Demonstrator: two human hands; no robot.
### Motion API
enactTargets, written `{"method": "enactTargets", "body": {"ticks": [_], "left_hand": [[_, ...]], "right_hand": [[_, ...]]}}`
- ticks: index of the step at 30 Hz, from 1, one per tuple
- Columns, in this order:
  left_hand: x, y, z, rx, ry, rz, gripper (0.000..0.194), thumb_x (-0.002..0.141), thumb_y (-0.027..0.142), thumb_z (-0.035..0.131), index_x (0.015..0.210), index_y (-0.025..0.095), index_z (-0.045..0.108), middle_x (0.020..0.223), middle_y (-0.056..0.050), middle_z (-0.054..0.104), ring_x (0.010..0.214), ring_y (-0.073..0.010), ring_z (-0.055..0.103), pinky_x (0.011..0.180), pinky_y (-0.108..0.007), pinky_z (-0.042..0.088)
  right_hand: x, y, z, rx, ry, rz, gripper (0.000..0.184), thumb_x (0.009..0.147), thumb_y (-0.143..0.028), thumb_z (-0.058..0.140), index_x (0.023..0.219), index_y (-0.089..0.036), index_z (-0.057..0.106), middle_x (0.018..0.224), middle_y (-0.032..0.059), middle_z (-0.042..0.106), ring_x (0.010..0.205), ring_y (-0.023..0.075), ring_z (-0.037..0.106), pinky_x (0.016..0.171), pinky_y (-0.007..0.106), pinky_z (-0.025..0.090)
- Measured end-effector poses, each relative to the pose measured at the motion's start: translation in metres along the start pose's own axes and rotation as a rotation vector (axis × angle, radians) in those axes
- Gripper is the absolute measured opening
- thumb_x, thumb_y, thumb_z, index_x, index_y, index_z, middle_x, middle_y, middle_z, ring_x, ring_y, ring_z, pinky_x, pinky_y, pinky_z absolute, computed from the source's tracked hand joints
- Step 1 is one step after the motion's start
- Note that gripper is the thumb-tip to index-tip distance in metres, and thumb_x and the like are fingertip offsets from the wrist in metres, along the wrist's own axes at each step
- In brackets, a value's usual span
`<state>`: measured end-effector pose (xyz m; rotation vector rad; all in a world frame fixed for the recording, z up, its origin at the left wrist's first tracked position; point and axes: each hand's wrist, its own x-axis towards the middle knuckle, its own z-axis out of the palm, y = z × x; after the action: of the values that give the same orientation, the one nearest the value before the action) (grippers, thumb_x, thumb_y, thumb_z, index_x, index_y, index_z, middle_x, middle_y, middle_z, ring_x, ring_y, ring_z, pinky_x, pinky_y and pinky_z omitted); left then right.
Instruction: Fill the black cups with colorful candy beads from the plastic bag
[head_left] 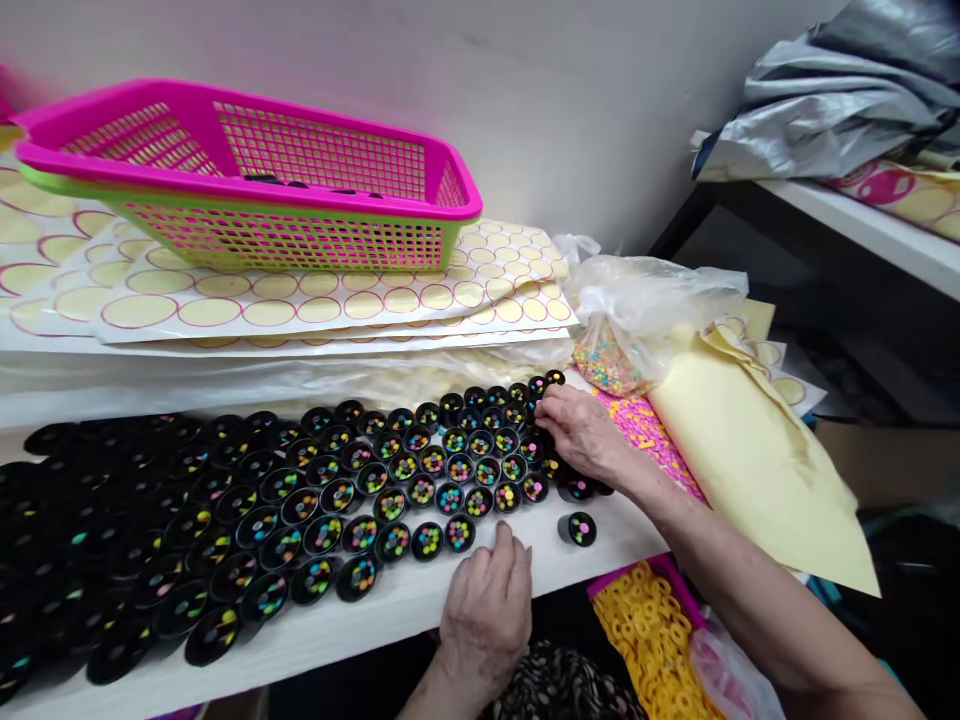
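Rows of small black cups [450,498] with coloured beads inside cover the white table; those at the left are dark and hard to make out. My right hand [581,430] reaches over the back right end of the rows. Its fingertips are pinched together at the cups there, and what they hold is hidden. Close to the front edge rests my left hand [487,605], fingers curled and together, just below the nearest row. Whatever it may hold does not show. One black cup [581,528] with beads stands apart at the right, between the hands.
A pink basket nested in a green one [300,235] stands on sticker sheets [270,310] behind the cups. At the right lie a clear bag of beads [611,355], pink and yellow pieces [652,440] and yellow paper [757,460]. Yellow rings [645,630] fill a container below the front edge.
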<state>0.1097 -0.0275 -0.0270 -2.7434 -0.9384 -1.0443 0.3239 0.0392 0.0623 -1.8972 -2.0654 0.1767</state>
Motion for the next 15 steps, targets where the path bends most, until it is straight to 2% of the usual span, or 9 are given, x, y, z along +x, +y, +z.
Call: {"method": "enactTargets", "body": {"ticks": [9,15], "left_hand": [[0.0017,-0.0010,-0.0007,-0.003,0.014,0.003,0.028,0.072,0.015,0.067,0.098,0.009,0.061,0.106,-0.014,0.064,0.067,-0.0165,0.049,0.061,-0.032,0.039],[0.0004,-0.0015,-0.0004,0.019,0.011,0.011,0.027,0.072,0.016,0.067,0.098,0.010,0.061,0.107,-0.015,0.064,0.065,-0.0159,0.048,0.060,-0.031,0.039]], "right_hand": [[-0.0006,-0.0026,0.0039,-0.185,-0.060,-0.010,0.018,0.085,-0.013,0.044,0.074,-0.017,0.057,0.080,0.0055,0.055,0.079,0.0175,0.046,0.068,0.028,0.031],[-0.0018,-0.0071,0.0062,-0.273,-0.083,-0.073,0.019,0.073,-0.002,0.045,0.072,-0.016,0.057,0.081,0.0084,0.054,0.077,0.0193,0.044,0.066,0.031,0.029]]}}
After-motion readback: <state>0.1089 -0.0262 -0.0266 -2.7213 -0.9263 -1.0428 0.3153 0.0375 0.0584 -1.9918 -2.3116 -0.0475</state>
